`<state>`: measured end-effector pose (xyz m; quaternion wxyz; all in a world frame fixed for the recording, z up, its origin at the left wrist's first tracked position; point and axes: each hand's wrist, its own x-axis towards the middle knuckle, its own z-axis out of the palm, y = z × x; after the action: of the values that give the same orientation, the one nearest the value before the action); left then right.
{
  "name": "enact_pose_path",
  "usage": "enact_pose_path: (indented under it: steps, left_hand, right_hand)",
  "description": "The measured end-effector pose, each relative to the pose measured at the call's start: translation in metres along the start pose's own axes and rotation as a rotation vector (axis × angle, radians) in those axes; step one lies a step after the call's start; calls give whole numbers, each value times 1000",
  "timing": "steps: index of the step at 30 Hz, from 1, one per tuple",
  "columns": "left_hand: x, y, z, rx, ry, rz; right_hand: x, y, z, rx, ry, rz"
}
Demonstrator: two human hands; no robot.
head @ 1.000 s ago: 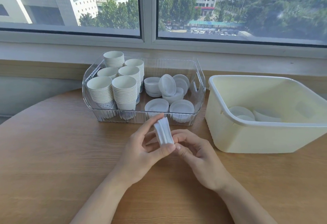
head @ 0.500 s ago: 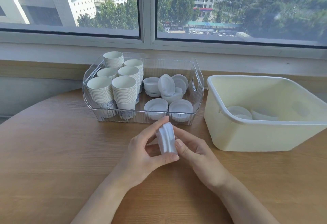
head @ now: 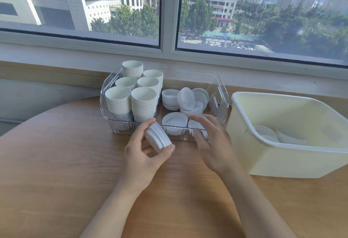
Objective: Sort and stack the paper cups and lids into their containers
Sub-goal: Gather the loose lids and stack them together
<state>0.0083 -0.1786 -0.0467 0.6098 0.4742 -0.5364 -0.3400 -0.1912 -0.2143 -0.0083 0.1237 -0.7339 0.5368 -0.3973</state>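
My left hand (head: 140, 155) grips a small stack of white lids (head: 158, 138) on edge, just in front of the clear bin (head: 223, 94). My right hand (head: 213, 143) hovers beside it with fingers spread and relaxed, holding nothing, its fingertips before the bin's front wall. Inside the clear bin, several stacks of white paper cups (head: 144, 102) fill the left half. Piles of white lids (head: 175, 121) lie in the right half, some tilted. The cream tub (head: 282, 155) at the right holds a few more loose lids (head: 265, 132).
All of this sits on a round wooden table (head: 56, 162) below a window sill (head: 263, 62). The clear bin and cream tub stand nearly side by side at the table's far edge. Bare wood lies in front of and left of my hands.
My right hand has let go of the lid stack and moved right, fingers spreading. My left hand now holds the stack alone, tilted and shifted left. The camera view has moved closer.
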Motion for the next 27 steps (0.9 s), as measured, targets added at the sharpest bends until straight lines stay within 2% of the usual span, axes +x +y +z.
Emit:
enact_pose_path:
  steps: [6,11,15,20,24,27]
  left_hand:
    - [3,-6,1,21,-13,-4]
    - [3,-5,1,0,-15,-10]
    - [3,-2,2,-18,-20,-3]
    - [0,6,1,-53,-50,-17]
    - [-4,12,4,-122,-130,-49]
    - [-5,15,5,-183,-192,-64]
  right_hand:
    - [25,-13,14,-476,-350,22]
    - [28,-13,19,-516,-304,9]
    - [23,-8,14,-177,-147,60]
    - [-6,-20,3,225,203,93]
    - [-39,-23,4,530,161,201]
    - [-53,-18,9,621,69,218]
